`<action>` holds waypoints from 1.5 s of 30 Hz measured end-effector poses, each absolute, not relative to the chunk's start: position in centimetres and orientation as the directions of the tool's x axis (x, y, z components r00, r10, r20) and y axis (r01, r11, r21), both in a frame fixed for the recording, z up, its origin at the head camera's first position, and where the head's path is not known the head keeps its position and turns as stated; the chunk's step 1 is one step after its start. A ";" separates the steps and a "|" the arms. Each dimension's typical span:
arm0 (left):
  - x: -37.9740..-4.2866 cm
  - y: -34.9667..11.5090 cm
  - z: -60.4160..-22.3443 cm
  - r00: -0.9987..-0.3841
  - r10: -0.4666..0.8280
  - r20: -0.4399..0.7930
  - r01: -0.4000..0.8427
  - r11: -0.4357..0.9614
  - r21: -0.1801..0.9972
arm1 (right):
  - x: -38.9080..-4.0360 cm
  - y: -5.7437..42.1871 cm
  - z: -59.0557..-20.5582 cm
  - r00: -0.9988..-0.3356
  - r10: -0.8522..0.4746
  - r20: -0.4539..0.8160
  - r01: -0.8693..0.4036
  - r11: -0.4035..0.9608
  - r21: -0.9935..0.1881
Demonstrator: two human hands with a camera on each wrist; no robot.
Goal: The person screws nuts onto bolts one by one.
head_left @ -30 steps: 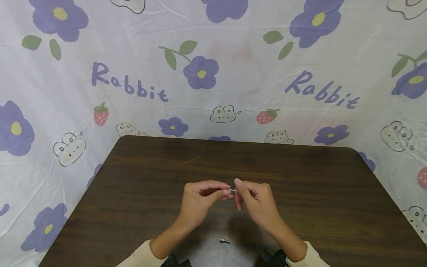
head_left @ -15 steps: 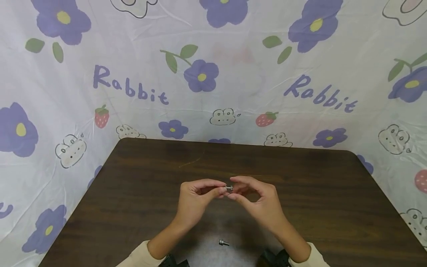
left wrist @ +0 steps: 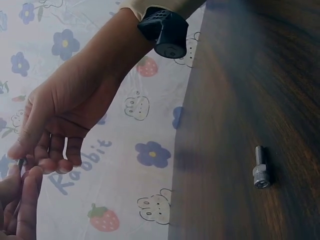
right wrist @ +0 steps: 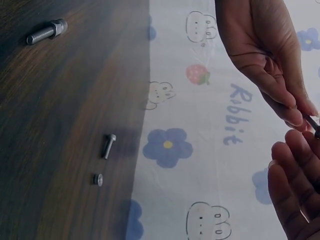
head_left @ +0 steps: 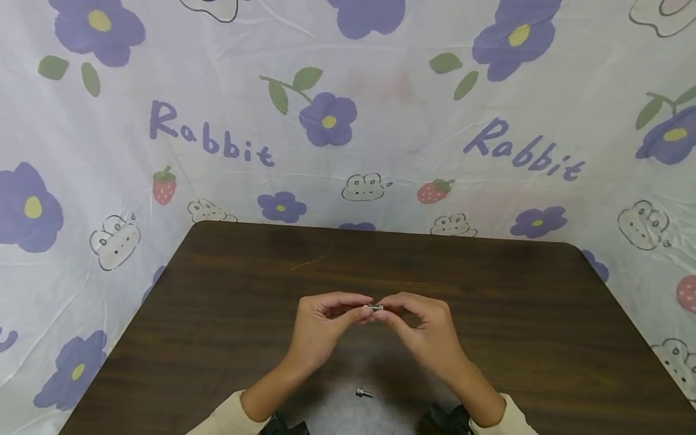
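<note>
In the head view my left hand (head_left: 321, 329) pinches a small metal bolt (head_left: 374, 307) by its left part, above the table. My right hand (head_left: 426, 332) has its thumb and index fingertips at the right end of the same bolt, gripping it lightly. The left wrist view shows both sets of fingertips meeting, the right hand (left wrist: 62, 112) above and the left hand (left wrist: 22, 200) below. In the right wrist view the bolt (right wrist: 312, 121) sticks out of the left hand (right wrist: 265, 55) toward the fingers of the right hand (right wrist: 295, 185).
A thicker socket-head bolt with a nut on it (head_left: 364, 393) lies on the dark wooden table (head_left: 217, 338), nearer the body. The right wrist view also shows a small screw (right wrist: 109, 146) and a nut (right wrist: 98, 180) on the table. A printed curtain (head_left: 380, 121) stands behind.
My right thumb and index finger spread away from the bolt's end half a second ago and have since closed on it again. The left hand keeps its pinch, nearly still.
</note>
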State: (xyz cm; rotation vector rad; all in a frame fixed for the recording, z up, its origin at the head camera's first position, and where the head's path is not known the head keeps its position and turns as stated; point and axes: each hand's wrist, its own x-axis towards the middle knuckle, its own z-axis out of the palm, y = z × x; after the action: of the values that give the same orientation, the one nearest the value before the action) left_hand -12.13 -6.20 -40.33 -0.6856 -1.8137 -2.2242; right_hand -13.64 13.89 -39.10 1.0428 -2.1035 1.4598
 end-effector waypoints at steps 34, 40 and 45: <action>-12.4 -7.1 -39.4 -0.850 0.154 0.504 0.476 -0.188 0.859 | -13.8 13.9 -38.8 -0.531 -0.390 0.752 -0.844 0.169 -0.508; -12.3 -6.9 -39.6 -0.843 0.165 0.513 0.477 -0.216 0.852 | -13.8 14.1 -38.8 -0.526 -0.397 0.752 -0.847 0.163 -0.506; -12.1 -6.8 -39.8 -0.839 0.167 0.518 0.483 -0.213 0.850 | -13.6 14.1 -38.9 -0.542 -0.420 0.728 -0.832 0.146 -0.535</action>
State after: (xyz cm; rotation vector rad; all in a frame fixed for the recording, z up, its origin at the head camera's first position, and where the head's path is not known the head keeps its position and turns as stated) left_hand -12.09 -6.78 -39.85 -0.7738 -1.8194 -2.1572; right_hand -13.58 14.05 -38.93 1.1971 -2.0228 1.3681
